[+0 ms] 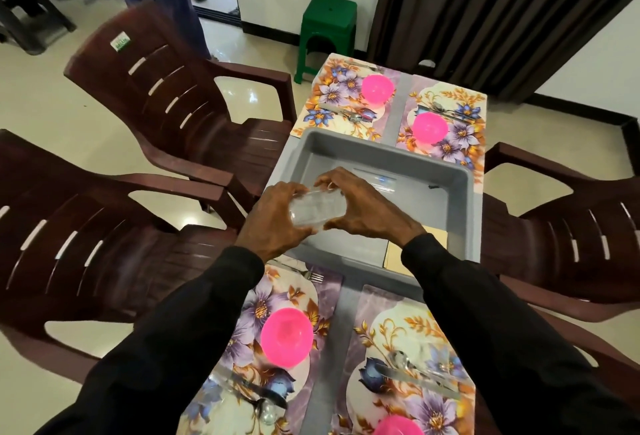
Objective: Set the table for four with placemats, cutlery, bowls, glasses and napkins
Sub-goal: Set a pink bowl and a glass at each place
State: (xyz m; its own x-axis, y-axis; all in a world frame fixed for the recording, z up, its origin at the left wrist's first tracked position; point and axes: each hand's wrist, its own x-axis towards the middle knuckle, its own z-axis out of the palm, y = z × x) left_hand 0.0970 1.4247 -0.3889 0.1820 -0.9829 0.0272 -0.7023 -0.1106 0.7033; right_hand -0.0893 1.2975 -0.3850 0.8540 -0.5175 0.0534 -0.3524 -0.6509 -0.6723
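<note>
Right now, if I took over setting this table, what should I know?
Left hand and right hand both grip a clear plastic glass, possibly a stack, above the grey plastic tub mid-table.
Done: four floral placemats, each with a pink plastic bowl and metal cutlery.
Left: a glass at every place, then napkins. The pale flat sheets in the tub may be those.
</note>
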